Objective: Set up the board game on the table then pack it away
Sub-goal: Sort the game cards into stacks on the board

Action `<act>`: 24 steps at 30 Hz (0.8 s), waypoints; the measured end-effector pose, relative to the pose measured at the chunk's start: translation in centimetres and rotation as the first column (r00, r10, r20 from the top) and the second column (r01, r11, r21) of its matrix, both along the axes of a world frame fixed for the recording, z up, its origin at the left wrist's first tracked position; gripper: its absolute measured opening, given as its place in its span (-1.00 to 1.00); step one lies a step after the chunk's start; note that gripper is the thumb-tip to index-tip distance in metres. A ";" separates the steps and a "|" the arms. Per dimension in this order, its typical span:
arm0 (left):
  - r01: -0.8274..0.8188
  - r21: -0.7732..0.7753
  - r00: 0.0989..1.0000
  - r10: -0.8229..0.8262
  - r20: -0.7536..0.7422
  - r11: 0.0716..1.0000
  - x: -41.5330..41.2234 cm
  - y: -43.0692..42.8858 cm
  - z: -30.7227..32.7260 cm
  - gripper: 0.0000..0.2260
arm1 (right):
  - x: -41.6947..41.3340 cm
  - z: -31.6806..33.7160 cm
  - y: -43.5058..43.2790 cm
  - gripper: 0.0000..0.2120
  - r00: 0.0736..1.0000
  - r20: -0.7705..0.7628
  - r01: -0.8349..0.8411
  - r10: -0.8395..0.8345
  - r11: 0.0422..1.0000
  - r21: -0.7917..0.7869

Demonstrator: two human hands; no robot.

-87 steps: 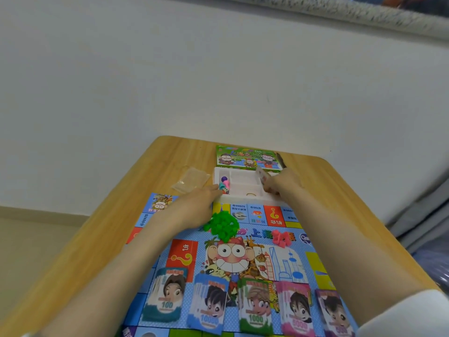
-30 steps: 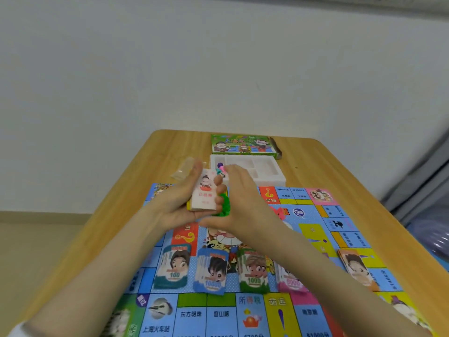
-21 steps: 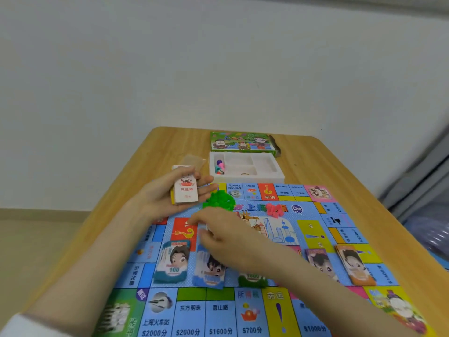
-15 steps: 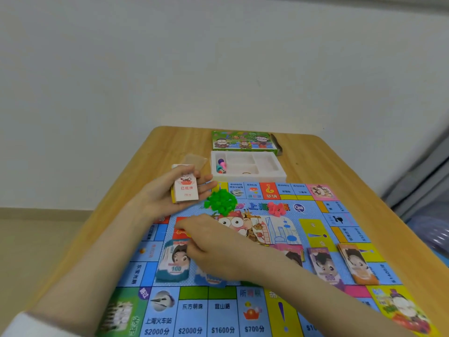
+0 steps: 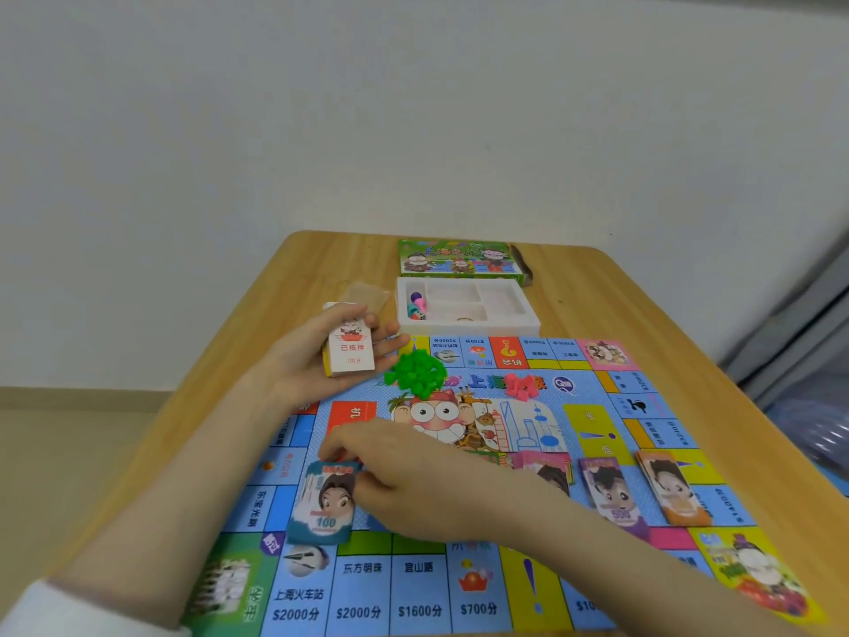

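Right hand (image 5: 413, 480) has dropped from the card deck (image 5: 351, 349) the left hand (image 5: 298, 360) clasps to the 100-note pile (image 5: 321, 512) on the game board (image 5: 597, 406), fingers curled, grip unclear; set-up continuing, I'd say.

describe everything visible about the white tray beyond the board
The white tray is a rectangular insert, seemingly foam or moulded plastic, with several recessed compartments. It lies flat on the wooden table, between the far edge of the game board and the green box. Its left compartment holds small coloured pieces, purple, pink and teal; the rest look nearly empty.
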State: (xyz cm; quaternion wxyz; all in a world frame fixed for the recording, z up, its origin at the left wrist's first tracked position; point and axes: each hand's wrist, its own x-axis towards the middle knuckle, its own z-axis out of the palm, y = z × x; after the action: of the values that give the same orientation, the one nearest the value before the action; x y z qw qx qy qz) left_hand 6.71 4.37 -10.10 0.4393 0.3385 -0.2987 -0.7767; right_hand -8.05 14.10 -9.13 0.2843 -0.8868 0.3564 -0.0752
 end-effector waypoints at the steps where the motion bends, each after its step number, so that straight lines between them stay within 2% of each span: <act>1: 0.007 -0.009 1.000 -0.007 0.005 1.000 0.1 -0.1 -0.1 -0.82 | -0.1 0.0 0.2 -0.65 1.000 -0.001 -0.008 0.008 1.000 -0.002; 5: 0.044 -0.011 0.999 -0.044 -0.032 0.999 0.2 -0.1 -0.3 -0.83 | 0.3 -0.1 0.1 -0.64 1.000 0.011 0.010 -0.009 1.000 -0.016; 9: -0.003 0.000 1.000 0.003 -0.013 1.000 0.0 -0.1 -0.3 -0.78 | 0.8 -0.1 -0.3 -0.64 1.000 -0.006 0.025 -0.025 1.000 0.000; 13: -0.021 0.010 1.000 0.021 -0.016 1.000 -0.1 -0.1 -0.1 -0.84 | 0.6 0.4 -0.1 -0.67 1.000 0.007 0.019 -0.019 0.999 0.038; 18: 0.002 -0.015 1.000 -0.002 -0.022 1.000 -0.1 -0.2 -0.2 -0.82 | -2.5 1.6 -1.8 -0.71 0.959 0.145 0.220 -0.244 0.961 0.167; 24: 0.006 -0.022 0.999 -0.007 -0.032 1.000 0.0 -0.3 -0.3 -0.83 | -4.5 0.7 -1.6 -0.69 0.976 0.084 0.179 -0.199 0.963 0.202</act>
State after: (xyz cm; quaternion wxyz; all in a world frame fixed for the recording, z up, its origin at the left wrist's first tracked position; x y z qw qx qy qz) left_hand 6.76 4.08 -10.43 0.4452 0.3204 -0.3012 -0.7800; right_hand -12.53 12.45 -8.46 0.3786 -0.8120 0.4296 -0.1130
